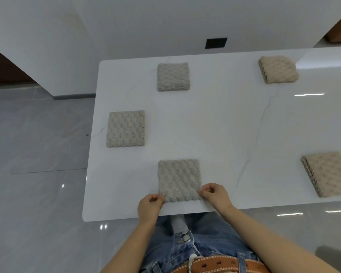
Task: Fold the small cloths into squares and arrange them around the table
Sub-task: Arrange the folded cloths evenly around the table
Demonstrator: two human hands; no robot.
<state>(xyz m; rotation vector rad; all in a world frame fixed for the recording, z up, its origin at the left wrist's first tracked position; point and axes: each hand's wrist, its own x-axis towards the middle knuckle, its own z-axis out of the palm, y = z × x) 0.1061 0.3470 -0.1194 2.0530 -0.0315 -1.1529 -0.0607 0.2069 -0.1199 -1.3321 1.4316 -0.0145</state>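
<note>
Lower centre of the frame: folded cloth [179,180], square, flat on the white counter [224,119], edges parallel to the counter's near edge.
Left hand [149,206]: grip pinches the cloth's lower-left corner.
Right hand [215,195]: grip pinches its lower-right corner.

White marble-look table [224,119] over grey floor tiles. Carries six folded cloths [179,180] well apart, one cut off at right edge
</note>
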